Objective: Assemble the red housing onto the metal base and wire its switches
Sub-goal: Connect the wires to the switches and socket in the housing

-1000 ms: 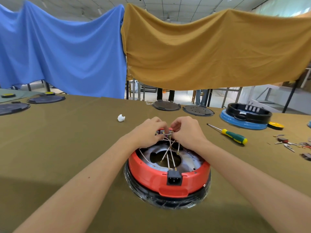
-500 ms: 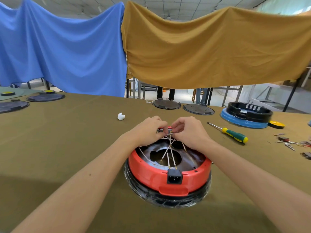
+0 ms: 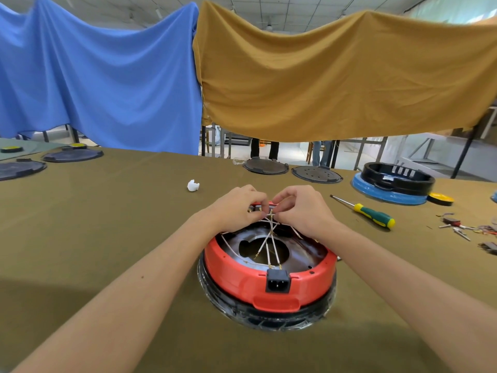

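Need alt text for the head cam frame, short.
Two bare hands, left hand and right hand, pinch thin white wires at a switch block on the far rim of a red housing seated on a metal base. The housing sits on an olive table, black power socket facing the camera. A green-handled screwdriver lies to the right.

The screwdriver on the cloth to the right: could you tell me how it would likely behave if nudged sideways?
The screwdriver would probably roll, since its handle looks round. The cloth may slow it. It looks stiff and fairly light.
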Demonstrator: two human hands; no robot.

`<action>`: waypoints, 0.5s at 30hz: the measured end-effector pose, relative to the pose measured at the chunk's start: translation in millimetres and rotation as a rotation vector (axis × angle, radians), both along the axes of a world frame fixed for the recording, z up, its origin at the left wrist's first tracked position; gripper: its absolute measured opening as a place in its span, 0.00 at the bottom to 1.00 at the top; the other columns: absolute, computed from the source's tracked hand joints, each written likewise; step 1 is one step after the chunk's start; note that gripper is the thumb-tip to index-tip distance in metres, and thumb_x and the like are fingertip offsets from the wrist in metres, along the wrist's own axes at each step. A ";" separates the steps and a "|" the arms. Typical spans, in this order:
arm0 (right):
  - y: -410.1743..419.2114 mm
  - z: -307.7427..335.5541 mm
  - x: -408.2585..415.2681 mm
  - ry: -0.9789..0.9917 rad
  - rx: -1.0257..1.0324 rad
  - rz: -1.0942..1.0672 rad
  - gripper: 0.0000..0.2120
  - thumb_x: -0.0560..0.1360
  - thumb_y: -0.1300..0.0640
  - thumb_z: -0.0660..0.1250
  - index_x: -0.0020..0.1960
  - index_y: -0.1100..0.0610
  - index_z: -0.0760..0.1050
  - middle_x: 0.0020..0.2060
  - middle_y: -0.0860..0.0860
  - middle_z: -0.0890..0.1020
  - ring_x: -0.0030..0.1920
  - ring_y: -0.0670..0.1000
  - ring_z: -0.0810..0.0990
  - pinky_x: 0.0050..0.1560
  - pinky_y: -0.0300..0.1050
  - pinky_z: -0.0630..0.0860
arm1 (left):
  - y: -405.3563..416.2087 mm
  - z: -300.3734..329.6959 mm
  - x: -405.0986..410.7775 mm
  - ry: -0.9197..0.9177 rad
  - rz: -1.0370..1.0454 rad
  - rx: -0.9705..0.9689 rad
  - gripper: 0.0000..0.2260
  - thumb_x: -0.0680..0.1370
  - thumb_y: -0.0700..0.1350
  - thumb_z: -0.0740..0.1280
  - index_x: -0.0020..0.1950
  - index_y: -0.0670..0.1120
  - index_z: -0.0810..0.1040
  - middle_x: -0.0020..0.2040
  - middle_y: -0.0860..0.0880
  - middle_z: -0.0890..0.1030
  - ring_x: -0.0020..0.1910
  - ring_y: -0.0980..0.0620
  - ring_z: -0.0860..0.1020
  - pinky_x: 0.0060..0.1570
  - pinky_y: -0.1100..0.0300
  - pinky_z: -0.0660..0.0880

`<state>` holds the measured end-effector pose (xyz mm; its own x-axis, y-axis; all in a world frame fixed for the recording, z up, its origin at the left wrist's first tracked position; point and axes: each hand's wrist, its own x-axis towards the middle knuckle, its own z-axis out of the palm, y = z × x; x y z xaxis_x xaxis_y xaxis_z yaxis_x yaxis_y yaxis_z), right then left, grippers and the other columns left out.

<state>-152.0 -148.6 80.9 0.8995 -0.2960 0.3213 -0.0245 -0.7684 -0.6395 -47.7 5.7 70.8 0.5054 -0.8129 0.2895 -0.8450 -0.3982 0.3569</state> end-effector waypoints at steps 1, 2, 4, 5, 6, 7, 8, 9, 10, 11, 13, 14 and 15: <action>0.1 0.0 0.0 0.001 0.001 0.000 0.12 0.68 0.64 0.75 0.49 0.53 0.81 0.37 0.47 0.86 0.42 0.42 0.83 0.41 0.32 0.74 | 0.0 0.1 0.0 -0.001 0.001 -0.001 0.02 0.80 0.48 0.67 0.51 0.53 0.79 0.52 0.50 0.73 0.58 0.47 0.73 0.62 0.46 0.71; 0.3 -0.1 0.1 0.001 0.000 0.001 0.12 0.68 0.64 0.75 0.49 0.53 0.81 0.37 0.47 0.86 0.42 0.42 0.83 0.41 0.32 0.74 | 0.1 0.2 -0.2 -0.002 0.002 -0.001 0.02 0.80 0.48 0.67 0.51 0.53 0.79 0.52 0.50 0.73 0.58 0.47 0.73 0.62 0.46 0.71; 0.5 0.0 0.7 0.000 -0.005 0.000 0.11 0.69 0.64 0.75 0.48 0.54 0.81 0.37 0.47 0.86 0.42 0.42 0.83 0.41 0.32 0.74 | -0.2 0.5 -0.3 0.000 0.003 0.000 0.02 0.80 0.48 0.67 0.50 0.53 0.79 0.52 0.50 0.73 0.57 0.47 0.73 0.62 0.46 0.71; 0.8 0.1 0.9 0.000 -0.007 -0.001 0.11 0.69 0.64 0.75 0.48 0.53 0.81 0.37 0.47 0.86 0.42 0.42 0.83 0.40 0.31 0.73 | -0.1 0.6 -0.2 0.001 0.004 0.002 0.02 0.80 0.48 0.67 0.50 0.53 0.79 0.52 0.50 0.73 0.57 0.47 0.73 0.62 0.47 0.71; 1.2 0.2 1.2 -0.001 -0.009 -0.003 0.10 0.69 0.64 0.74 0.48 0.53 0.80 0.36 0.47 0.86 0.42 0.42 0.83 0.40 0.31 0.73 | -0.2 0.7 -0.3 0.001 0.007 0.003 0.02 0.80 0.48 0.67 0.50 0.53 0.79 0.53 0.50 0.73 0.57 0.47 0.73 0.62 0.47 0.71; 1.4 0.0 1.5 -0.003 -0.013 -0.007 0.10 0.69 0.64 0.74 0.48 0.54 0.80 0.36 0.47 0.86 0.42 0.42 0.83 0.40 0.31 0.73 | -0.3 0.7 -0.6 -0.001 0.011 0.004 0.02 0.80 0.48 0.67 0.51 0.52 0.79 0.53 0.50 0.72 0.57 0.47 0.73 0.62 0.47 0.71; 1.7 -0.3 1.8 -0.006 -0.019 -0.014 0.09 0.70 0.64 0.74 0.48 0.54 0.80 0.36 0.47 0.85 0.41 0.42 0.83 0.40 0.32 0.73 | -0.3 0.9 -0.8 -0.002 0.014 0.006 0.02 0.80 0.48 0.67 0.51 0.53 0.79 0.52 0.50 0.72 0.57 0.48 0.73 0.62 0.47 0.71; 1.9 -0.7 1.9 -0.009 -0.025 -0.021 0.09 0.70 0.65 0.74 0.48 0.55 0.81 0.36 0.47 0.85 0.41 0.42 0.83 0.40 0.31 0.73 | -0.4 1.1 -1.2 -0.003 0.016 0.008 0.02 0.80 0.48 0.67 0.51 0.53 0.79 0.52 0.50 0.72 0.57 0.48 0.73 0.62 0.48 0.71; 2.2 -1.1 1.7 -0.012 -0.031 -0.026 0.09 0.70 0.65 0.73 0.48 0.55 0.81 0.36 0.47 0.85 0.41 0.42 0.83 0.40 0.30 0.73 | -0.5 1.4 -1.7 -0.004 0.017 0.009 0.02 0.80 0.48 0.66 0.51 0.53 0.78 0.52 0.51 0.72 0.57 0.48 0.73 0.62 0.48 0.71; 2.7 -1.1 1.9 -0.015 -0.038 -0.028 0.09 0.70 0.66 0.73 0.48 0.55 0.80 0.36 0.47 0.85 0.41 0.42 0.83 0.39 0.29 0.73 | -0.4 1.8 -2.2 -0.005 0.017 0.010 0.02 0.80 0.49 0.66 0.50 0.53 0.78 0.52 0.51 0.72 0.57 0.48 0.73 0.61 0.48 0.71; 3.6 -1.0 1.6 -0.018 -0.047 -0.026 0.10 0.70 0.66 0.72 0.48 0.55 0.80 0.36 0.47 0.85 0.41 0.42 0.83 0.39 0.29 0.72 | -0.2 2.0 -2.8 -0.009 0.019 0.012 0.02 0.80 0.49 0.66 0.50 0.53 0.78 0.52 0.51 0.72 0.56 0.49 0.73 0.61 0.47 0.71; 3.9 -0.6 1.1 -0.023 -0.047 -0.023 0.09 0.70 0.66 0.72 0.48 0.55 0.80 0.36 0.47 0.85 0.41 0.42 0.83 0.40 0.29 0.72 | -0.2 2.1 -3.0 -0.011 0.021 0.013 0.02 0.80 0.49 0.66 0.50 0.53 0.78 0.52 0.51 0.72 0.55 0.49 0.73 0.60 0.47 0.72; 4.0 -0.4 0.6 -0.029 -0.043 -0.018 0.09 0.70 0.66 0.72 0.48 0.54 0.80 0.36 0.47 0.85 0.41 0.42 0.83 0.40 0.29 0.73 | -0.3 2.0 -3.0 -0.010 0.023 0.013 0.02 0.80 0.48 0.66 0.50 0.53 0.78 0.52 0.51 0.72 0.55 0.49 0.73 0.60 0.47 0.72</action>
<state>-151.4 -144.6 80.6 0.8843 -0.2971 0.3603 -0.0201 -0.7950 -0.6062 -50.7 5.4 72.8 0.5208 -0.8051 0.2840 -0.8392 -0.4219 0.3430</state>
